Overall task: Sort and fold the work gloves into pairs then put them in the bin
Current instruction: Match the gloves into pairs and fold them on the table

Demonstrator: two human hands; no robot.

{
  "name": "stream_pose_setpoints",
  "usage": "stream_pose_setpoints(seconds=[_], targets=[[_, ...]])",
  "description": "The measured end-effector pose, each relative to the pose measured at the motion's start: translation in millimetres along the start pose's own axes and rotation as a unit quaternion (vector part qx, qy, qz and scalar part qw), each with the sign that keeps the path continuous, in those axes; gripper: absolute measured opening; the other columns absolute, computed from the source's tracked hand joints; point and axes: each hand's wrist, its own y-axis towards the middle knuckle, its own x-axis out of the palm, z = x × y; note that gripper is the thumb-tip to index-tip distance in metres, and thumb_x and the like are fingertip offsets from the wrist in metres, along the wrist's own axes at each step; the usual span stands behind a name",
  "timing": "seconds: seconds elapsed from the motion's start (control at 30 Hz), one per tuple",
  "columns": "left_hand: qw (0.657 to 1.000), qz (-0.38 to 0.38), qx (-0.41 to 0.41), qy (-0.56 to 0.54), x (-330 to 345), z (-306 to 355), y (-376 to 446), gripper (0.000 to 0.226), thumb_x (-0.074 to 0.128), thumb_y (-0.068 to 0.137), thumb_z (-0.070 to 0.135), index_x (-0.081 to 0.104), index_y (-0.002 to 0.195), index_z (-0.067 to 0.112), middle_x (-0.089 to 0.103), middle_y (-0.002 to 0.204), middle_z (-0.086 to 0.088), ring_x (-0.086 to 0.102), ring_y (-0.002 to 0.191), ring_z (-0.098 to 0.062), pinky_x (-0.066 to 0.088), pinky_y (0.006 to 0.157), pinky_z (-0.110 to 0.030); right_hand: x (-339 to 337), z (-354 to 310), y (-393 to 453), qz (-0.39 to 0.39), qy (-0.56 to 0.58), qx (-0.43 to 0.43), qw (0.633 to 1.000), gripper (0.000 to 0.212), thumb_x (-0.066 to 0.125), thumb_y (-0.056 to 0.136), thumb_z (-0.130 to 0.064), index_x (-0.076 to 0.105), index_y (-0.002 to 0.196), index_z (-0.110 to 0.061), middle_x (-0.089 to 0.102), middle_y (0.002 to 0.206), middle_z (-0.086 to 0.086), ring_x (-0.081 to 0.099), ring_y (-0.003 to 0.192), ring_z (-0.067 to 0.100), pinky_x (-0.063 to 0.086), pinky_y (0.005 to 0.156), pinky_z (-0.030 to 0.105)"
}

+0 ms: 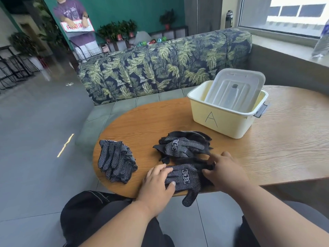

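Hands: left hand point(159, 182) flat on near glove point(185, 179); right hand point(224, 171) pinches its cuff
Around: glove stack point(115, 160), loose heap point(183, 145), bin point(224, 120) holding tilted lid point(236, 88)
Hidden: bin's inside

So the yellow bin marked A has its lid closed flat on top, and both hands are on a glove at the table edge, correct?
Not quite: in the head view the lid stands tilted inside the open bin, not closed on it. Both hands, left and right, are on the glove at the table edge.

Three glove heaps point(116, 160), perhaps; one bin point(226, 120).
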Motion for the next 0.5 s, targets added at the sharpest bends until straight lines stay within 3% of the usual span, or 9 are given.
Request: stream_pose_setpoints(seconds=[0.1, 0.27, 0.4, 0.5], targets=[[1.000, 0.002, 0.003, 0.005, 1.6, -1.4, 0.2, 0.052, 0.047, 0.099, 0.048, 0.044, 0.149, 0.035, 0.032, 0.156, 0.016, 0.021, 0.145, -0.006, 0.019, 0.124, -0.033, 0.5, 2.2, 0.6, -0.022, -0.017, 0.002, 1.000, 0.038, 0.067, 0.078, -0.062, 0.067, 0.108, -0.038, 0.052, 0.103, -0.002, 0.057, 0.103, 0.026, 0.050, 0.090, 0.035], [1.000, -0.007, 0.014, 0.007, 1.4, -4.1, -1.5, 0.063, 0.044, 0.091, 0.064, 0.041, 0.149, 0.040, 0.023, 0.161, 0.015, 0.014, 0.149, -0.008, 0.017, 0.125, -0.036, 1.6, 3.6, 3.6, -0.017, -0.033, -0.029, 0.999, 0.021, 0.066, 0.086, -0.052, 0.071, 0.095, -0.033, 0.054, 0.098, -0.002, 0.058, 0.102, 0.027, 0.048, 0.087, 0.033], [0.995, -0.013, 0.093, 0.042, 0.3, 2.7, -6.2, 0.077, 0.048, 0.079, 0.077, 0.036, 0.149, 0.047, 0.014, 0.164, 0.017, -0.001, 0.153, -0.008, 0.009, 0.127, -0.037, 1.5, 2.9, 2.9, -0.018, -0.012, -0.038, 0.999, 0.022, 0.065, 0.087, -0.048, 0.064, 0.105, -0.037, 0.058, 0.101, -0.003, 0.059, 0.104, 0.025, 0.042, 0.080, 0.032], [0.985, -0.032, 0.145, 0.082, 1.9, 10.9, -9.1, 0.084, 0.051, 0.076, 0.085, 0.032, 0.149, 0.049, 0.011, 0.164, 0.018, -0.006, 0.154, -0.010, 0.003, 0.126, -0.038, -2.5, 2.0, 3.2, -0.024, -0.014, -0.032, 0.999, 0.015, 0.065, 0.086, -0.046, 0.064, 0.094, -0.034, 0.064, 0.098, -0.002, 0.062, 0.097, 0.025, 0.041, 0.074, 0.030]])
